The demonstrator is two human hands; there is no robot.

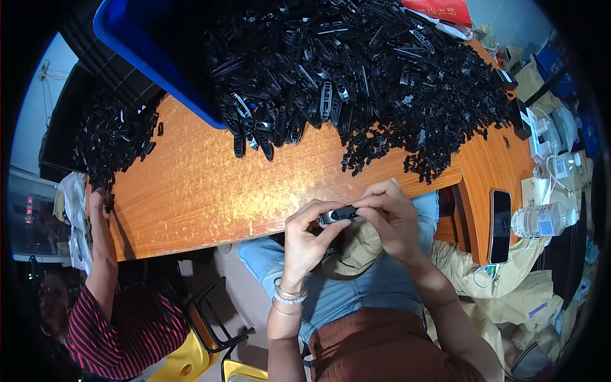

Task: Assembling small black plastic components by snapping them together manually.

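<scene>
A small, dark, elongated plastic part with a shiny grey end is held above my lap, just off the table's near edge. My left hand is closed on its left end between thumb and index finger. At the other end, my right hand is closed in a pinch. Whether a separate little piece sits between the right fingertips is too small to tell. Beyond my hands, long black plastic parts lie heaped on the wooden table. Small black pieces are piled to their right.
A blue bin tips toward the heap. At left, a co-worker's hand is beside another pile of black parts. A phone and a water bottle lie at right. A black-framed chair stands lower left.
</scene>
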